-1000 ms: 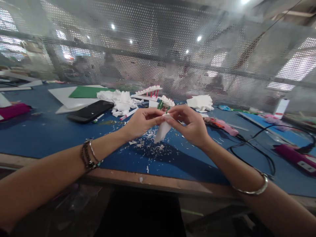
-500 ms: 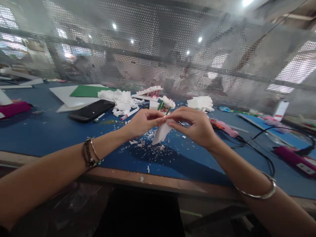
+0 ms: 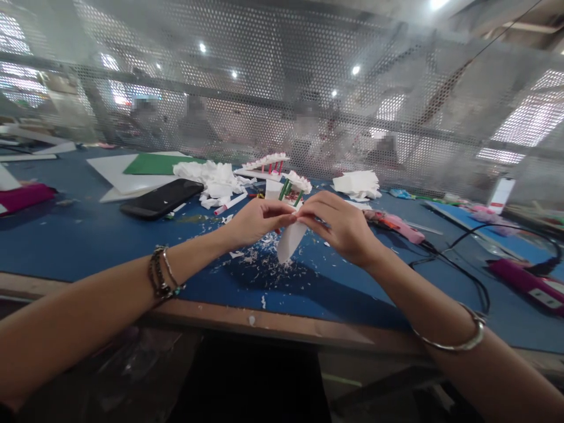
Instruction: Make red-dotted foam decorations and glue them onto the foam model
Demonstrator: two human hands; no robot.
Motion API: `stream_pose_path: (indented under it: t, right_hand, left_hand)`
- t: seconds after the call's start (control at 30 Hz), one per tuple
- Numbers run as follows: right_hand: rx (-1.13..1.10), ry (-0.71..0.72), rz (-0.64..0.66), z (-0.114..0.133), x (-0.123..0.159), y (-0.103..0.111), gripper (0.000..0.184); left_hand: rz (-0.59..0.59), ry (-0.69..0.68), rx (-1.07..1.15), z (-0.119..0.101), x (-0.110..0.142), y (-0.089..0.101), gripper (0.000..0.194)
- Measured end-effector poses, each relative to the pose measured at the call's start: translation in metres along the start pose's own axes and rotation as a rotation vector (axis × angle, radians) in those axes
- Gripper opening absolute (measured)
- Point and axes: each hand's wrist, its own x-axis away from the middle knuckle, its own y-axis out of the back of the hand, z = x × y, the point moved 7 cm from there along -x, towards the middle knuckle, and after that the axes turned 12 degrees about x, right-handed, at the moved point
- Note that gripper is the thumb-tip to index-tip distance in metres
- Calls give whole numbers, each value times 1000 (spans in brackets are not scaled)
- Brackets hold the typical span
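A small white piece of paper (image 3: 291,244) hangs between my hands above the table. My left hand (image 3: 258,220) pinches its upper edge between thumb and fingers. My right hand (image 3: 341,223) pinches the same edge, its fingertips touching those of the left. Just beyond my fingers stands a small model with green posts and a fluffy white top (image 3: 296,183). Behind it is a similar model with pinkish-red posts (image 3: 273,166). White scraps (image 3: 264,264) lie scattered on the blue table below the paper.
A black phone (image 3: 162,198) lies left, near crumpled white paper (image 3: 215,179) and a green sheet (image 3: 156,164). To the right are a pink glue gun (image 3: 400,228) with a black cable, a magenta power strip (image 3: 524,285) and stacked white paper (image 3: 358,184). A perforated metal screen (image 3: 247,76) rises behind.
The paper's lower end has swung slightly right and down. My right hand has shifted a little to the left, its fingers closer to my left hand's. Both hands keep their pinch.
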Motion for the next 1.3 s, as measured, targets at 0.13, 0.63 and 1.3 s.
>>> stream_pose_path:
  t: [0.13, 0.63, 1.3]
  right_hand:
    - [-77, -43, 50, -6, 0, -6, 12]
    - [-340, -276, 54, -22, 2, -4, 8]
    - [-562, -331, 145, -18, 4, -13, 16]
  left_hand:
    - [23, -23, 2, 0, 0, -3, 16]
    - [40, 88, 230, 10, 1, -4, 16]
    - [-31, 85, 367, 11, -2, 0, 7]
